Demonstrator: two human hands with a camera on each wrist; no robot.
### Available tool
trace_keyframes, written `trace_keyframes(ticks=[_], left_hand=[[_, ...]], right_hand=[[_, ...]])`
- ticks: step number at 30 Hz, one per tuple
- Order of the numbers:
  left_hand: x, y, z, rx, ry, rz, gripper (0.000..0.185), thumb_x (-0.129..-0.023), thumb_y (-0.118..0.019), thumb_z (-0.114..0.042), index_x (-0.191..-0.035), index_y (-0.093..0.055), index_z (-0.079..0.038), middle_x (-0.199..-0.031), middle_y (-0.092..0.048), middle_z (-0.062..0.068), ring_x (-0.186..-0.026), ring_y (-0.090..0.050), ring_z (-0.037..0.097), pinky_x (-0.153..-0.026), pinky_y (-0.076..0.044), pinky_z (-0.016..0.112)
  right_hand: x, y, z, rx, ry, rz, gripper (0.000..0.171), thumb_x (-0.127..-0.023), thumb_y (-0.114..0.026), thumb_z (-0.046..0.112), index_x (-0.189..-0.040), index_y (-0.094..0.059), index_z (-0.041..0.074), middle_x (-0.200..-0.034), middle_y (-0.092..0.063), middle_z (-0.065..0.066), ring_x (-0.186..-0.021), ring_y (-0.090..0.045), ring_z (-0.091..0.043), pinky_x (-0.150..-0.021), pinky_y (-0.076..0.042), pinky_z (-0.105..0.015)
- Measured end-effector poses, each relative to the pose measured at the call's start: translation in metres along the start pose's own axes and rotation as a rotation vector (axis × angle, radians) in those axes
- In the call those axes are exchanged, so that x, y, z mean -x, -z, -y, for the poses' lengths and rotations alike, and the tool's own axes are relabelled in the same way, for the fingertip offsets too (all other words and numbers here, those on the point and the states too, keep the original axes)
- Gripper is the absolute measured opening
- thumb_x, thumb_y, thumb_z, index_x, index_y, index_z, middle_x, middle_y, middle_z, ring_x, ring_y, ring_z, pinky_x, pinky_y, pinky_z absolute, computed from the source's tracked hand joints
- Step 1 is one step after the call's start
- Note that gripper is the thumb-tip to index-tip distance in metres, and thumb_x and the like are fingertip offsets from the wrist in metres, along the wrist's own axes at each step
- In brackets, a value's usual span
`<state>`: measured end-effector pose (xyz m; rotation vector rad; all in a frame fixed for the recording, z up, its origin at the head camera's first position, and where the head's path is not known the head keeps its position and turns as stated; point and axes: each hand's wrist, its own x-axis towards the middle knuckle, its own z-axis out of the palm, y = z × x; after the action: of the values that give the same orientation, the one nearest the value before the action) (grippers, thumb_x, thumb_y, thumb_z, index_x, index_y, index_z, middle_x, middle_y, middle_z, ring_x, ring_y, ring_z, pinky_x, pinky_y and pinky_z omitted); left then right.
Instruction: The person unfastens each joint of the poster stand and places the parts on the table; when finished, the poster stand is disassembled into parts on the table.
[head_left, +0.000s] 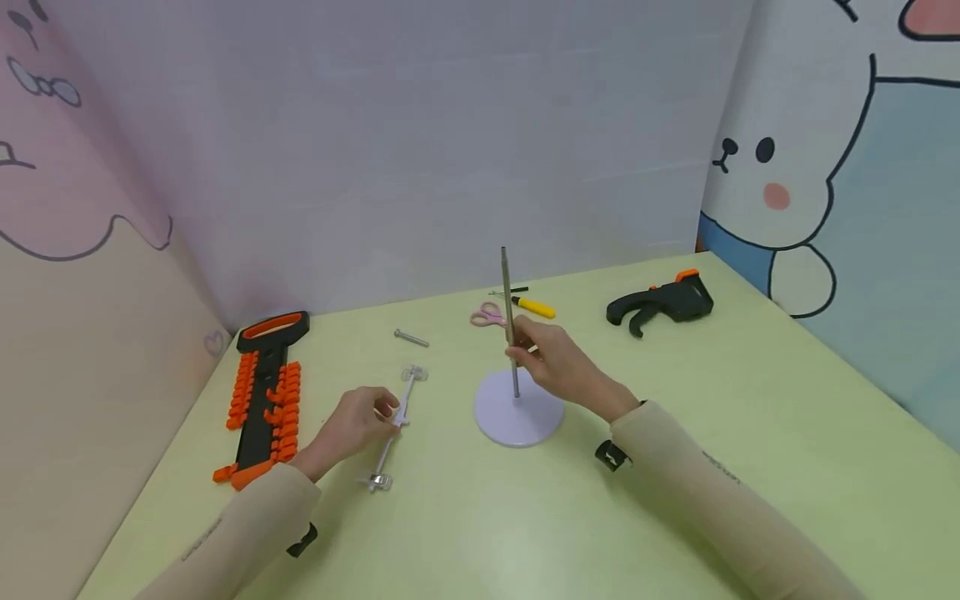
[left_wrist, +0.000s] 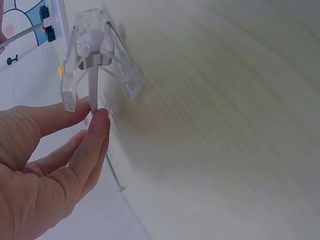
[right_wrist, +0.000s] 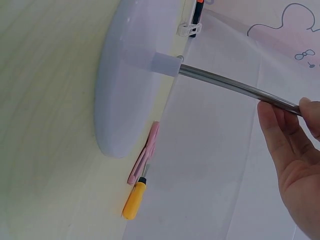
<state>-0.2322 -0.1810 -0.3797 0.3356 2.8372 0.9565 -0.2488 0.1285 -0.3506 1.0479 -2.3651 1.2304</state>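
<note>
A thin metal rod (head_left: 509, 317) stands upright in a round white base (head_left: 519, 408) on the green table (head_left: 735, 417). My right hand (head_left: 551, 358) pinches the rod (right_wrist: 240, 87) partway up, above the base (right_wrist: 130, 75). To the left, my left hand (head_left: 360, 421) pinches a short metal bar (head_left: 396, 423) that carries clear plastic clips at both ends. The bar lies on the table. In the left wrist view my fingers (left_wrist: 92, 145) hold the bar just below one clear clip (left_wrist: 95, 55).
A black and orange tool rack (head_left: 264, 400) lies at the left. A loose bolt (head_left: 411, 337) lies behind the bar. Pink scissors (head_left: 487, 315), a yellow-handled knife (head_left: 534, 307) and a black clamp (head_left: 663, 302) lie near the back wall.
</note>
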Motion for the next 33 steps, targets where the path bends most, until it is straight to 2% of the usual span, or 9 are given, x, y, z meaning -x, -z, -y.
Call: trace_keyframes(ticks=[7, 10, 12, 14, 17, 19, 24, 29, 33], left_hand=[[0.006, -0.005, 0.001, 0.017, 0.033, 0.007, 0.023, -0.077, -0.074, 0.004, -0.098, -0.065, 0.003, -0.076, -0.057, 0.008, -0.056, -0.057, 0.015, -0.053, -0.05, 0.028], [0.009, -0.005, 0.001, -0.025, 0.052, 0.017, 0.027, -0.079, -0.073, 0.001, -0.104, -0.064, 0.003, -0.078, -0.058, 0.009, -0.058, -0.056, 0.016, -0.053, -0.05, 0.028], [0.01, -0.005, -0.002, -0.081, 0.028, 0.004, 0.03, -0.08, -0.073, -0.002, -0.108, -0.063, 0.002, -0.083, -0.06, 0.01, -0.062, -0.057, 0.018, -0.055, -0.05, 0.029], [0.011, -0.004, -0.006, -0.144, -0.052, -0.031, 0.033, -0.081, -0.073, -0.005, -0.112, -0.062, 0.002, -0.089, -0.061, 0.012, -0.07, -0.058, 0.022, -0.059, -0.051, 0.031], [0.01, -0.006, -0.02, -0.2, -0.222, -0.108, 0.035, -0.081, -0.074, -0.008, -0.113, -0.063, 0.001, -0.099, -0.061, 0.014, -0.082, -0.06, 0.027, -0.066, -0.052, 0.035], [0.008, -0.009, -0.032, -0.22, -0.324, -0.126, 0.036, -0.082, -0.074, -0.011, -0.115, -0.063, -0.002, -0.104, -0.059, 0.013, -0.091, -0.06, 0.029, -0.073, -0.051, 0.039], [-0.002, -0.025, -0.057, -0.269, -0.423, -0.024, 0.046, -0.083, -0.074, -0.026, -0.122, -0.06, -0.006, -0.116, -0.054, 0.011, -0.103, -0.055, 0.028, -0.083, -0.049, 0.044], [-0.018, -0.037, -0.072, -0.353, -0.426, 0.069, 0.061, -0.08, -0.072, -0.044, -0.128, -0.055, -0.011, -0.124, -0.049, 0.012, -0.103, -0.051, 0.028, -0.079, -0.048, 0.042], [-0.03, -0.04, -0.079, -0.369, -0.388, 0.113, 0.071, -0.078, -0.07, -0.052, -0.133, -0.049, -0.013, -0.129, -0.043, 0.012, -0.107, -0.047, 0.029, -0.079, -0.048, 0.043]], right_hand=[[0.0, -0.005, 0.0, -0.007, 0.004, 0.008, 0.01, -0.089, -0.061, -0.003, -0.094, -0.053, 0.002, -0.085, -0.059, -0.009, -0.077, -0.063, -0.023, -0.068, -0.055, -0.025], [0.001, -0.007, 0.0, -0.014, 0.008, 0.015, 0.011, -0.089, -0.061, -0.003, -0.094, -0.053, 0.003, -0.085, -0.06, -0.007, -0.077, -0.064, -0.022, -0.069, -0.055, -0.025], [0.002, -0.009, 0.0, -0.016, 0.01, 0.021, 0.011, -0.09, -0.061, -0.003, -0.095, -0.053, 0.002, -0.085, -0.06, -0.007, -0.077, -0.064, -0.021, -0.068, -0.055, -0.024], [0.003, -0.01, 0.0, -0.015, 0.006, 0.029, 0.011, -0.09, -0.061, -0.003, -0.095, -0.052, 0.002, -0.085, -0.061, -0.007, -0.077, -0.064, -0.021, -0.068, -0.054, -0.024], [0.004, -0.011, 0.001, -0.015, 0.0, 0.038, 0.01, -0.09, -0.06, -0.002, -0.096, -0.052, 0.001, -0.085, -0.061, -0.006, -0.078, -0.064, -0.022, -0.068, -0.054, -0.024], [0.004, -0.01, 0.001, -0.014, -0.006, 0.038, 0.01, -0.091, -0.06, -0.001, -0.096, -0.052, 0.001, -0.085, -0.061, -0.006, -0.078, -0.064, -0.022, -0.068, -0.054, -0.024], [0.005, -0.009, 0.001, -0.008, -0.018, 0.043, 0.009, -0.092, -0.059, 0.001, -0.097, -0.052, 0.003, -0.087, -0.062, -0.008, -0.078, -0.064, -0.022, -0.07, -0.055, -0.025], [0.005, -0.007, -0.001, 0.003, -0.027, 0.027, 0.01, -0.091, -0.059, 0.0, -0.097, -0.052, 0.003, -0.087, -0.061, -0.011, -0.079, -0.065, -0.023, -0.069, -0.055, -0.024], [0.004, -0.005, -0.003, 0.003, -0.027, 0.008, 0.01, -0.091, -0.06, 0.001, -0.096, -0.051, 0.002, -0.087, -0.06, -0.012, -0.08, -0.065, -0.025, -0.068, -0.055, -0.024]])
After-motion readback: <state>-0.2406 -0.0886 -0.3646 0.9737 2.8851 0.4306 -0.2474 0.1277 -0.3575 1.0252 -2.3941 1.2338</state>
